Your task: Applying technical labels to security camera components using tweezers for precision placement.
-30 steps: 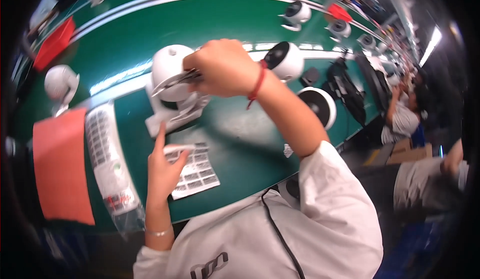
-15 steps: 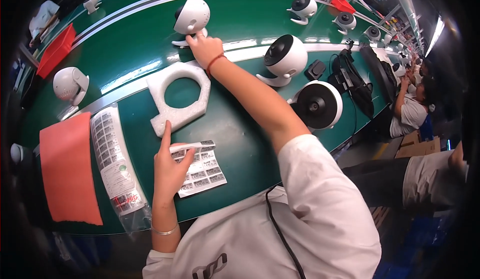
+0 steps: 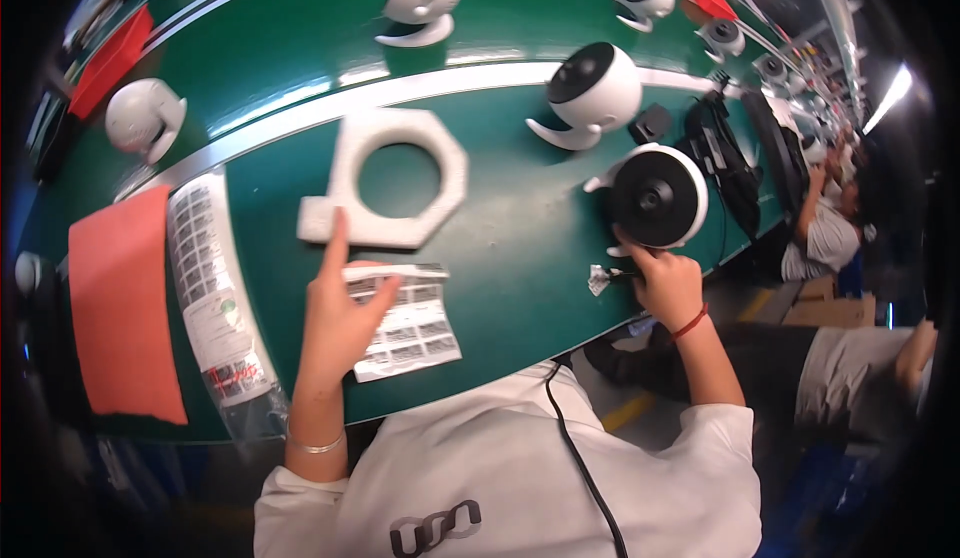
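Neither grip closes on anything: on the green tabletop (image 3: 500, 248), the white foam frame (image 3: 385, 180) sits upper centre, the round camera (image 3: 655, 198) right of centre. Left hand (image 3: 340, 323) rests open on the label sheet (image 3: 405, 323), forefinger touching foam; right hand (image 3: 668, 283) touches the camera's lower edge.

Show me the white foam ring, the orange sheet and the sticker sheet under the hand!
white foam ring (image 3: 440, 183): head view, its right rim.
orange sheet (image 3: 120, 308): head view, its middle.
sticker sheet (image 3: 415, 333): head view, its bare right half beside the left hand (image 3: 340, 323).
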Tool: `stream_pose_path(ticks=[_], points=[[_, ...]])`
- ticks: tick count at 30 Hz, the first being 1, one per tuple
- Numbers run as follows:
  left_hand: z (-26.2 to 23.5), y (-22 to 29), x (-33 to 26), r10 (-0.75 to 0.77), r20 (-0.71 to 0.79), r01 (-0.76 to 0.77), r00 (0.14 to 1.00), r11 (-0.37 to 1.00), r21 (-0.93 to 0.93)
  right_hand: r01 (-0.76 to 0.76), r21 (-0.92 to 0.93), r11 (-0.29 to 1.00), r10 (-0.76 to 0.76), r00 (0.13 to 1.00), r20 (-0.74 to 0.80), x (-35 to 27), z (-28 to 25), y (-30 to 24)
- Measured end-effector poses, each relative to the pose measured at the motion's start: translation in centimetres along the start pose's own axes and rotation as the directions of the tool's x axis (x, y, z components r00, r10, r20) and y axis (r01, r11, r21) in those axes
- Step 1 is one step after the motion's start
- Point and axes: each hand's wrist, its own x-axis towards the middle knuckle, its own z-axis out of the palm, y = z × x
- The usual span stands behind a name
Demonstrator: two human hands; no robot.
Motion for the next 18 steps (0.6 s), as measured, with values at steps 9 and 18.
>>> stream_pose_path(ticks=[9, 18], points=[[0.5, 0.1, -0.7, 0.031, 0.346, -0.059, 0.938, 0.996, 0.068, 0.307, -0.109, 0.945, -0.326, 0.887, -0.326, 0.4, -0.9, 3.7], [2.0, 0.0, 1.0, 0.158, 0.131, -0.17, 0.979, 0.982, 0.087, 0.489, 0.072, 0.87, -0.412, 0.798, -0.441, 6.7, -12.0, -3.8]])
